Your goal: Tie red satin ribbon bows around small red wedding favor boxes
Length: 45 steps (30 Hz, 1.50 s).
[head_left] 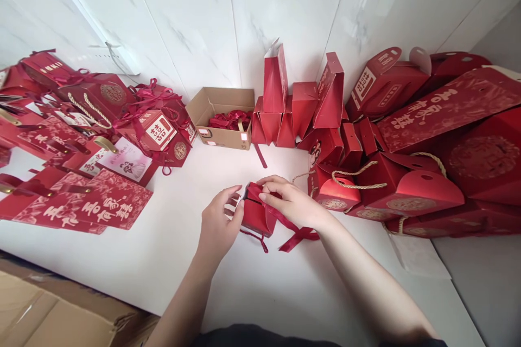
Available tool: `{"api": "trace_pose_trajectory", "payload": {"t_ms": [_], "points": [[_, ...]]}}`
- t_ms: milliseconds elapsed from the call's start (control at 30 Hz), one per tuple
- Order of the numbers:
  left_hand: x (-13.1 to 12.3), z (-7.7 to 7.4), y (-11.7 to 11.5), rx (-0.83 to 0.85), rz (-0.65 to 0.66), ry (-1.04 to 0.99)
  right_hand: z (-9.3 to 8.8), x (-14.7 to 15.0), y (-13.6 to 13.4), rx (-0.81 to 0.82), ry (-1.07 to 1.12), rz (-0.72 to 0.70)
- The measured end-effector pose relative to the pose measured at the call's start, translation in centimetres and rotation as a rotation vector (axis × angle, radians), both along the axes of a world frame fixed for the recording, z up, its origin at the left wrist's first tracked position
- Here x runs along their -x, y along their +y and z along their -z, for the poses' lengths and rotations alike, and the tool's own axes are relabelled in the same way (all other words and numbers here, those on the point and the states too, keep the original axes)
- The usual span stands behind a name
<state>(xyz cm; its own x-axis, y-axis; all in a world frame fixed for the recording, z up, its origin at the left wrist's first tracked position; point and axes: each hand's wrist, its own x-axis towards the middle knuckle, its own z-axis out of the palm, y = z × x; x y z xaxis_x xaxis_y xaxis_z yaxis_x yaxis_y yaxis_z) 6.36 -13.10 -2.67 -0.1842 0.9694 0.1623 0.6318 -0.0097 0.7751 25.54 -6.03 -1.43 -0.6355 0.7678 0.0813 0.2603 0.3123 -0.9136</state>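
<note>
A small red gift box (pixel 256 216) stands on the white table (pixel 171 260) in front of me, with a red ribbon (pixel 299 234) trailing off to its right. My left hand (pixel 220 222) grips the box's left side, fingers curled against it. Over the top of the box lies my right hand (pixel 287 200), its fingers pressed together on the ribbon where it crosses the lid. Part of the box is hidden under that hand.
Finished red gift boxes and bags (pixel 101 135) are piled at the left. Larger red boxes with rope handles (pixel 407 184) crowd the right. An open cardboard carton (pixel 222 116) holding red ribbons sits by the tiled wall, beside folded red boxes (pixel 293 108). A brown carton (pixel 52 314) is at bottom left.
</note>
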Motion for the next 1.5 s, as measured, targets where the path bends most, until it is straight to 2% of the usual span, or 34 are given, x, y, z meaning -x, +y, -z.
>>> {"api": "trace_pose_trajectory", "payload": {"t_ms": [167, 333, 567, 867, 1000, 1100, 1167, 1267, 1367, 1500], "points": [[0.4, -0.2, 0.3, 0.068, -0.023, -0.209, 0.7, 0.7, 0.0, 0.013, -0.050, -0.015], [0.5, -0.4, 0.3, 0.114, 0.020, -0.259, 0.7, 1.5, -0.1, 0.012, -0.069, 0.006], [1.0, 0.1, 0.4, 0.157, 0.020, -0.314, 0.1, 1.8, -0.3, 0.028, -0.094, 0.025], [0.8, 0.0, 0.2, 0.132, 0.072, -0.430, 0.6, 2.2, -0.1, 0.005, -0.090, 0.054], [0.7, 0.3, 0.6, 0.122, 0.031, -0.513, 0.5, 2.4, -0.2, -0.023, -0.098, 0.092], [1.2, 0.2, 1.0, 0.088, -0.026, -0.606, -0.1, 0.9, -0.5, -0.031, -0.038, 0.140], [1.9, -0.4, 1.4, 0.063, -0.046, -0.701, -0.7, -0.8, -0.8, -0.013, -0.016, 0.179], [3.3, -1.9, 2.0, 0.032, -0.022, -0.805, -0.8, -3.5, -1.6, 0.064, -0.048, 0.179], [4.2, -4.2, 2.8, 0.002, 0.034, -0.850, 0.2, -4.8, -2.7, 0.141, -0.112, 0.173], [4.3, -7.3, 3.5, -0.017, 0.164, -0.841, 2.4, -4.8, -3.8, 0.170, -0.102, 0.165]]}}
